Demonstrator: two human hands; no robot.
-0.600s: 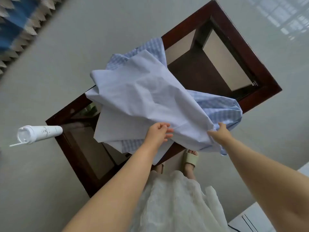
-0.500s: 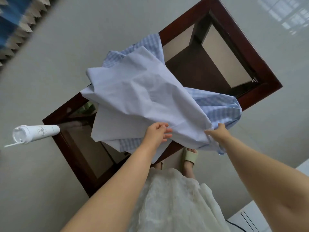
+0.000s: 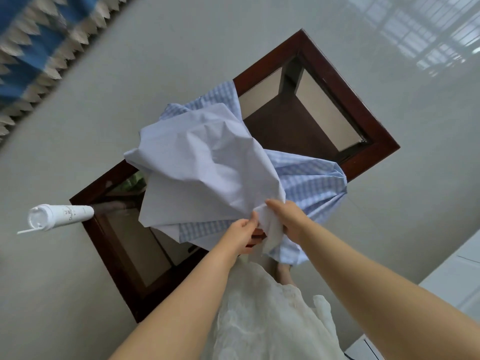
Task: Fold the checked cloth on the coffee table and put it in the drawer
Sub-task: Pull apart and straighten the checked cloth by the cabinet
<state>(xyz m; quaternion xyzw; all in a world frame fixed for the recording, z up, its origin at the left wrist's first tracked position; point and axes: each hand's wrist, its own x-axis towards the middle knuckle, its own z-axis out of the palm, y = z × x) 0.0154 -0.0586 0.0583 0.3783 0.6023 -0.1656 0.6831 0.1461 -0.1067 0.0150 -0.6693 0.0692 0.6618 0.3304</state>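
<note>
The cloth covered the middle of the desk, so the frame and glass under it could not be seen there. The desk's near corner was hidden behind the left forearm and the white skirt. No drawer could be made out. One foot showed only in part, below the hanging cloth. A blue patterned rug at top left was blurred and cut off by the picture edge. The print on the white cup was too small to read; the cup stood at the desk's left edge with a straw sticking out.

Left hand: fingers curled, thumb on top, pinching a fold of cloth at the near edge of the desk. Right hand: fingers curled round a gathered bunch of the same cloth, just beside the left hand; the two hands were nearly touching. The fingertips of both were partly buried in fabric, so the exact grip could not be seen.

The cloth lay crumpled on the desk, pale plain side mostly up, blue check showing at its far edge, right side and under the near fold. Its right part hung over the desk's near edge, below the right hand. A pale cabinet was cut off at lower right.
</note>
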